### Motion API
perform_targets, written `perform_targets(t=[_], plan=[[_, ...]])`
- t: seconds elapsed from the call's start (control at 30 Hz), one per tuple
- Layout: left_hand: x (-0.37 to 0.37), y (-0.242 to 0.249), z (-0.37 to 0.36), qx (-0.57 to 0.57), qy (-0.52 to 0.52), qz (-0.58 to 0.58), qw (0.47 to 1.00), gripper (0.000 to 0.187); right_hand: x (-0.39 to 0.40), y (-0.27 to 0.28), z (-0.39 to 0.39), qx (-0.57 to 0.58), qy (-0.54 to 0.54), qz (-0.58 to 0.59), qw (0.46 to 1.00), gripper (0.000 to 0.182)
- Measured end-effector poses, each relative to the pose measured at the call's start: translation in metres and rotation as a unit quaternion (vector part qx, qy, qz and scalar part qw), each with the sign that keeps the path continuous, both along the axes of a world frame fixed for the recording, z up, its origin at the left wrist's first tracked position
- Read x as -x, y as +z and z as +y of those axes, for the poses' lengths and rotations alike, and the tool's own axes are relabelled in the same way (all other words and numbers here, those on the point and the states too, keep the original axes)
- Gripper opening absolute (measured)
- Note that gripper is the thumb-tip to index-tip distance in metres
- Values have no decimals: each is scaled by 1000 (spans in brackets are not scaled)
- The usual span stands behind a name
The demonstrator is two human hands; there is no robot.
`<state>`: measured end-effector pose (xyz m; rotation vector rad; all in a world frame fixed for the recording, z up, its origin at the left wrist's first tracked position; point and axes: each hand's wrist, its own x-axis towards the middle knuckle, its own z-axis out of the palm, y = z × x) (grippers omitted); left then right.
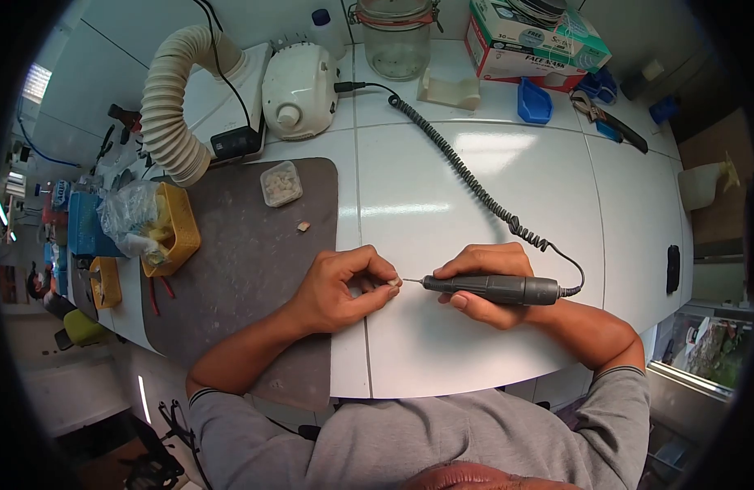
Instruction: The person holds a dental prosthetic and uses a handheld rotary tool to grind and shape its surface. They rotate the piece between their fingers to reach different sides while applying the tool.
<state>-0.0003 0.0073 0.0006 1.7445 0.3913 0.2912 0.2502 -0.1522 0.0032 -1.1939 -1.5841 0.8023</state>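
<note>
My right hand is wrapped round a black rotary handpiece, which lies level with its thin metal bit pointing left. A coiled black cord runs from its rear end. Left of it, my left hand pinches a tiny pale piece between thumb and fingertips, mostly hidden by them. The bit's tip is at that piece; whether they touch is too small to tell. A small tan chunk and a clear tub of pale pieces rest on the grey mat.
A white control unit and a ribbed hose stand at the back left. Yellow baskets are on the left. Along the back are a glass jar, mask boxes and a blue tray. The coiled cord crosses the white table.
</note>
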Motion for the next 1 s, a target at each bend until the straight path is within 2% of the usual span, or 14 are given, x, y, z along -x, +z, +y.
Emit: perform_targets(t=[0.53, 1.0], plan=[[-1, 3, -3, -31, -8, 29, 999, 12, 8, 1, 5, -4, 46, -19, 999, 32], [-2, 4, -3, -24, -22, 23, 999, 12, 7, -2, 4, 4, 29, -19, 999, 31]])
